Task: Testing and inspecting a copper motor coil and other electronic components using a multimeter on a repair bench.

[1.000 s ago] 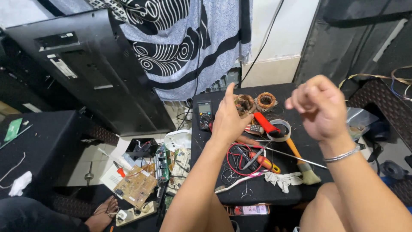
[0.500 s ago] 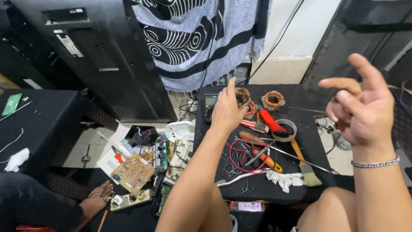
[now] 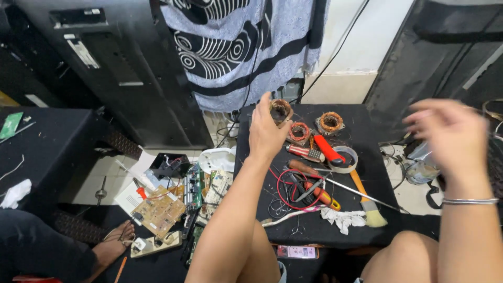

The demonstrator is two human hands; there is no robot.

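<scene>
Low in the frame, a brush (image 3: pixel 368 207) and red wires (image 3: pixel 285 184) are being left untouched on the table (image 3: pixel 361 230). At right, the right hand (image 3: pixel 449 137) is being held up blurred, fingers spread, empty. Top centre, a coil (image 3: pixel 280 109) is being pinched by the left hand (image 3: pixel 266 131).

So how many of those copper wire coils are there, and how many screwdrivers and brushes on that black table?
Copper coils: 3, one held in the left hand at, one at, one at
Screwdrivers: 3, at
Brushes: 1
Total: 7
</scene>
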